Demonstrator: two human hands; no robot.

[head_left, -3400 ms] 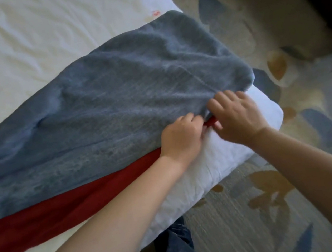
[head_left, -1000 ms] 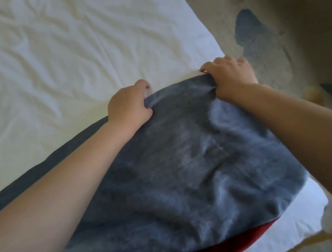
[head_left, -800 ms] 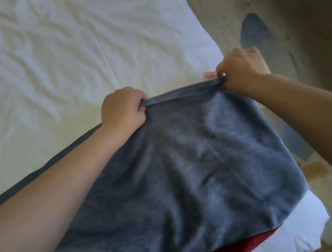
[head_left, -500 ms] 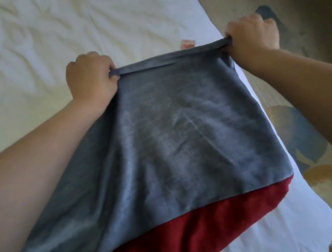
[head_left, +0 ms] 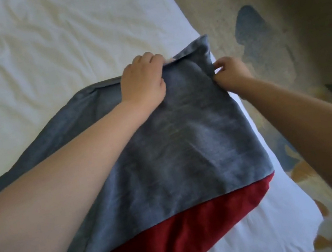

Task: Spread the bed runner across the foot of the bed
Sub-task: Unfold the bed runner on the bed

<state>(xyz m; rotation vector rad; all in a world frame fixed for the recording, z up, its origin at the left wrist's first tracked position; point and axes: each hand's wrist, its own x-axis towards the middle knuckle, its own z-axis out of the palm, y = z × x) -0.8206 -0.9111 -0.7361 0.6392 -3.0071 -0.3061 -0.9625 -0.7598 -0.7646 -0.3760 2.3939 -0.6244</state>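
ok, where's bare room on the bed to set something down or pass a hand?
Biggest bare patch: white sheet beyond the bed runner's far edge, to the left. Smaller one: sheet corner between the red band and the bed's right edge. Crowded: runner's far right corner, where left hand and right hand grip it.

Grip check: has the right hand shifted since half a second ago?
Yes. The right hand left the runner's far corner; it now pinches the side hem, nearer along the bed edge.
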